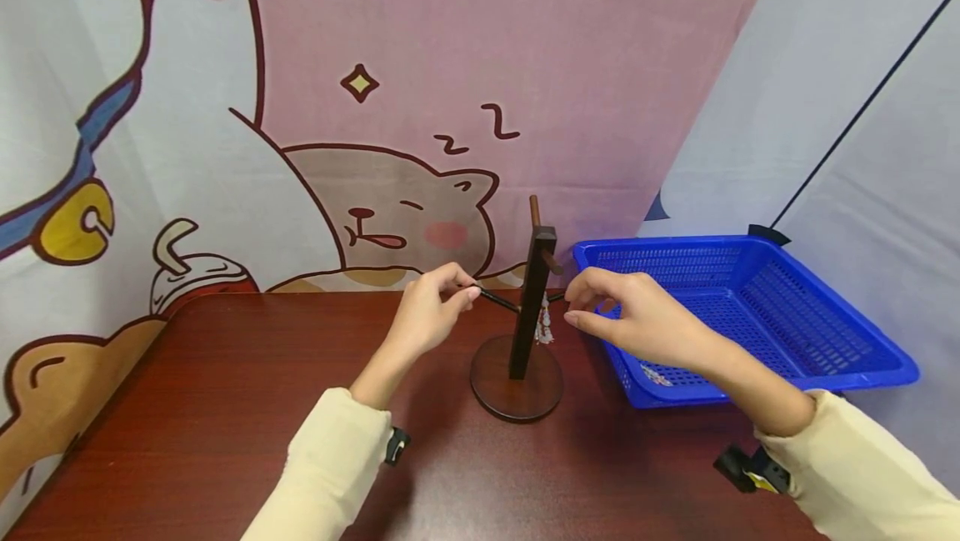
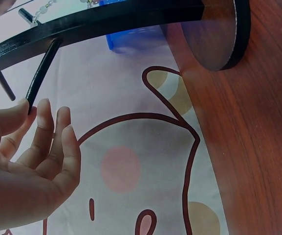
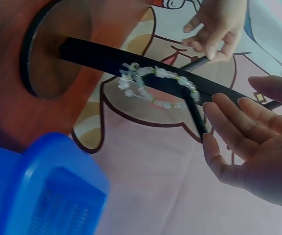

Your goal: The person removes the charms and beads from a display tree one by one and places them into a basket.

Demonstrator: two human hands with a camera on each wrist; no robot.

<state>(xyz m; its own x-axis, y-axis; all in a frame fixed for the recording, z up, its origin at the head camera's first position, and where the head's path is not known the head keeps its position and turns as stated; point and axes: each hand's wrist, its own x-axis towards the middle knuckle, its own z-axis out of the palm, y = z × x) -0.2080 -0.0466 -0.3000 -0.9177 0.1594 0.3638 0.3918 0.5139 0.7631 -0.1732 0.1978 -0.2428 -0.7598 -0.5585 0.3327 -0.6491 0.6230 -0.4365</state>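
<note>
A dark wooden jewelry stand [image 1: 529, 316] with a round base stands upright on the table, short pegs reaching out from its post. My left hand [image 1: 435, 303] pinches the end of the lower left peg [image 2: 44, 73] between thumb and forefinger. On the lower right peg [image 3: 195, 117] hangs a bracelet of pale and clear beads [image 3: 165, 73], its loop around the peg close to the post. My right hand [image 1: 637, 312] is beside that peg's tip, fingers loosely bent and holding nothing. In the right wrist view a fingertip is at the tip; whether it touches I cannot tell.
A blue plastic basket [image 1: 847, 380] stands right of the stand, under my right forearm. Inside lies a small beaded item [image 1: 656, 375]. Behind the reddish-brown table [image 1: 225, 408] hangs a cartoon-printed cloth [image 1: 585, 49]. Upper pegs [image 1: 535, 210] jut from the top of the post.
</note>
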